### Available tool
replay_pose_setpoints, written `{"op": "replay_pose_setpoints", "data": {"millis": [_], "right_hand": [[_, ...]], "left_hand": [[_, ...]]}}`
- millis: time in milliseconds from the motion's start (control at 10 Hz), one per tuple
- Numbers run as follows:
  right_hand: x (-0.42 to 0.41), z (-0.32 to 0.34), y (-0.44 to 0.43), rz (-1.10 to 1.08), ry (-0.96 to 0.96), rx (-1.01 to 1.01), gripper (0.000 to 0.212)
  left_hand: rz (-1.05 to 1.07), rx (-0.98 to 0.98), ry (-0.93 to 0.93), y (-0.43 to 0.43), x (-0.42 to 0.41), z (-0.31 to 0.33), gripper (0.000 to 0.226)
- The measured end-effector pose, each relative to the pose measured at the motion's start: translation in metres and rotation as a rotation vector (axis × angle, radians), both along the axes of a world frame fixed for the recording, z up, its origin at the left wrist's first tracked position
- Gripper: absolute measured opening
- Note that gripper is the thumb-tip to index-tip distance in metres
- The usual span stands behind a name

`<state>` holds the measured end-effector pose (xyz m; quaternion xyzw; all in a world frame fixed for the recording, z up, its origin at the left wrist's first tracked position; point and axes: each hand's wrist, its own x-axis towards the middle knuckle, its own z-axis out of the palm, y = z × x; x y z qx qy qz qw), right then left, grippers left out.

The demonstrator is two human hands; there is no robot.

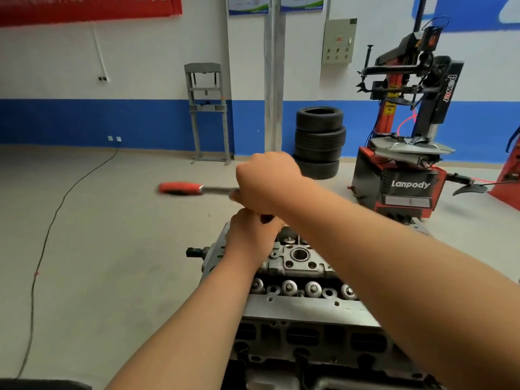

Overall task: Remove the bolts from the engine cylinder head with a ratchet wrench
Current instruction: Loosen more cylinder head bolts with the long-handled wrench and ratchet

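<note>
Right hand (267, 178) fingers grip the wrench (181, 188) at its head, handle sticking out left, while left hand (251, 232) fingers clamp the shaft (266, 218) just below.

A car workshop is shown: tyres (319, 142) are stacked by the wall, a tyre changer (405, 153) and a press (208, 111) are seen, and an engine (304, 305) is mounted.

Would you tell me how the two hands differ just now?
The right hand sits higher, fisted over the wrench head; the left hand sits lower, curled round a dark part beneath. The left is close over the cylinder head; the right is well above it. Both grip the tool, neither its red handle.
</note>
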<state>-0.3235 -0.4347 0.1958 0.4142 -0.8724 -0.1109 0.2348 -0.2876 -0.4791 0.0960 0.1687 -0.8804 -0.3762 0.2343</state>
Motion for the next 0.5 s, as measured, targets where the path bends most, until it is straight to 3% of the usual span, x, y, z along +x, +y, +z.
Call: {"op": "replay_pose_setpoints", "data": {"millis": [100, 200, 300, 400, 500], "right_hand": [[-0.003, 0.002, -0.029, -0.376, -0.127, 0.084, 0.011], [-0.007, 0.004, -0.035, -0.473, -0.102, 0.196, 0.006], [-0.010, 0.000, -0.031, -0.366, -0.117, 0.122, 0.012], [-0.009, -0.009, -0.016, -0.105, 0.023, 0.013, 0.021], [-0.004, -0.012, 0.011, 0.197, 0.032, -0.010, 0.031]], "left_hand": [[0.052, 0.072, -0.064, -0.004, -0.008, 0.003, 0.033], [-0.038, 0.279, -0.019, -0.004, -0.007, 0.006, 0.024], [-0.074, 0.278, 0.112, -0.004, -0.003, -0.001, 0.032], [-0.094, 0.129, 0.092, -0.007, 0.001, -0.004, 0.017], [-0.113, 0.104, 0.071, -0.007, 0.001, -0.006, 0.006]]}}
